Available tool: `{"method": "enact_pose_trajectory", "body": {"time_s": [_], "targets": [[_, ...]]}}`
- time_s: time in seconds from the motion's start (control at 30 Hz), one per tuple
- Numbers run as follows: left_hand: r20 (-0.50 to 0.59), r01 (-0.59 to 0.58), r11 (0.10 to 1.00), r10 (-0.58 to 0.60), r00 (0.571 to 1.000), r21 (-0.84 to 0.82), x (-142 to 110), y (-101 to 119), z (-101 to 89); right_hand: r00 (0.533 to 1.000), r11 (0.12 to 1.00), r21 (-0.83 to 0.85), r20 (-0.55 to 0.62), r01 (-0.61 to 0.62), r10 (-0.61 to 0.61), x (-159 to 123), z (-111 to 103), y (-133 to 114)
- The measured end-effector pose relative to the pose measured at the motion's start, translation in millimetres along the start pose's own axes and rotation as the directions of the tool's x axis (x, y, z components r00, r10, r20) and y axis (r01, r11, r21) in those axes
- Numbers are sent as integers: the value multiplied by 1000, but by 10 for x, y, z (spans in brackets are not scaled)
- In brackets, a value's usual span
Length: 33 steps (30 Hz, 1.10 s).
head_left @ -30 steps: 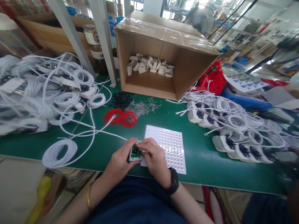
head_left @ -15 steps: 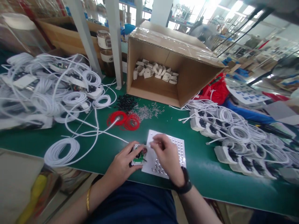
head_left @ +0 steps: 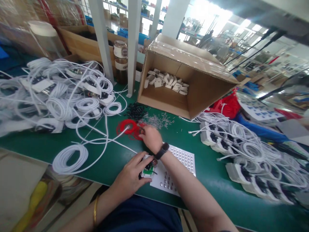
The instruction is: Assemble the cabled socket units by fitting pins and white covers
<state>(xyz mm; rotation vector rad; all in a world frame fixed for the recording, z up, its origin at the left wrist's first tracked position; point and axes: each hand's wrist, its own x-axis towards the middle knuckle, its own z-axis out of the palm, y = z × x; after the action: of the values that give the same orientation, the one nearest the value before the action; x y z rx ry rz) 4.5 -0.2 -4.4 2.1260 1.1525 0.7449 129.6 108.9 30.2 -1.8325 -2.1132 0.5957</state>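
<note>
Gripping one circuit-board unit (head_left: 147, 171) between thumb and fingers, the left hand (head_left: 127, 174) sits near the tabletop's (head_left: 209, 183) front edge, at the left edge of one white sheet (head_left: 158, 178). The right hand (head_left: 152, 138) reaches to two red wire coils (head_left: 123, 127), fingertips bent together; whether they pinch anything cannot be told. Open green room separates the sheet's right edge from four white housings (head_left: 235, 174) along the front. One open carton (head_left: 166, 103) stands farther back.

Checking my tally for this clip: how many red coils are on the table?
2. One red coil lies on the green table; the second coil lies beside it, nearer the right hand, which partly covers it. Another could be hidden beneath that hand.
</note>
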Motion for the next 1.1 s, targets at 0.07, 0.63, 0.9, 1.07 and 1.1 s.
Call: {"method": "enact_pose_trajectory", "body": {"time_s": [0.07, 0.63, 0.9, 1.07, 1.1], "targets": [[4, 7, 1000, -7, 1000, 14, -3, -10, 8, 1000, 1000, -15, 3, 18, -17, -17, 19, 5], [27, 2, 997, 0, 1000, -74, 14, 33, -62, 991, 992, 20, 39, 124, -125, -23, -8, 104], [18, -12, 994, 14, 1000, -107, 5, 19, -64, 985, 972, 158, -16, 171, -171, 89, -294, 82], [37, 1, 994, 3, 999, -106, 4, 8, -67, 980, 926, 329, -138, 183, -145, 163, -645, 81], [40, 3, 994, 2, 999, -108, 3, 1, -62, 979, 913, 362, -141, 186, -144, 163, -712, 75]]}}
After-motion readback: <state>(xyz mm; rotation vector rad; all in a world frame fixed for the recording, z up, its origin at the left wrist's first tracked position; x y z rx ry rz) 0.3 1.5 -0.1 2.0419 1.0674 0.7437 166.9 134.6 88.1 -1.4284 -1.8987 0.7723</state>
